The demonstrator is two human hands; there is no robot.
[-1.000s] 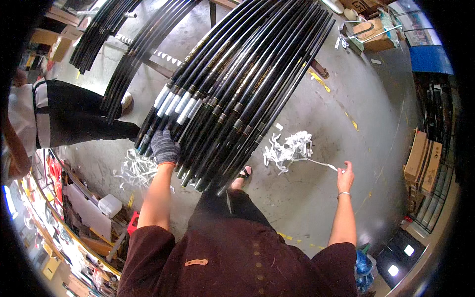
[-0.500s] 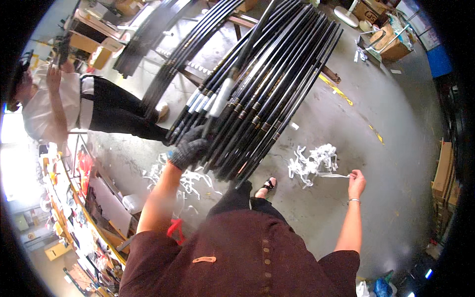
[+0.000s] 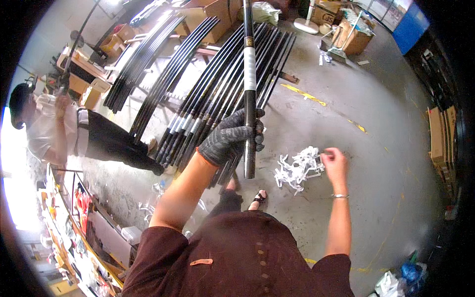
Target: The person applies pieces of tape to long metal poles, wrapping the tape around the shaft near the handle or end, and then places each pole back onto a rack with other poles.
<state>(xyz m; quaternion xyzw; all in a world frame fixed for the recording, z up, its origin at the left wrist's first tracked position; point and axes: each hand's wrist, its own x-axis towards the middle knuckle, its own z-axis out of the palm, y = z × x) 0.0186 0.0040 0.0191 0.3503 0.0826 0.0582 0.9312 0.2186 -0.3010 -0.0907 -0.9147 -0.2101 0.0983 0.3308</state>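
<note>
My left hand (image 3: 230,138), in a dark grey knit glove, grips a black pole (image 3: 250,106) near its lower end and holds it upright in the picture. The pole has a white band and a gold marking above the glove. Behind it, a row of similar black poles (image 3: 217,94) lies side by side on a rack, some with white bands. My bare right hand (image 3: 335,166), a bracelet at its wrist, is apart from the pole with curled fingers; whatever they hold cannot be made out. Beyond its fingertips, a tangle of white strips (image 3: 299,169) lies on the floor.
Two more bundles of dark poles (image 3: 173,69) rest at the far left. A person in a white shirt (image 3: 49,123) stands at the left beside a cluttered workbench (image 3: 94,247). Cardboard boxes (image 3: 354,39) and a dustpan (image 3: 336,52) are at the back right. Flattened cartons (image 3: 442,133) stand at the right.
My left hand has raised one pole off the row and brought it rightward. My right hand has shifted left and up; the white strip pinched in it before no longer shows there.
</note>
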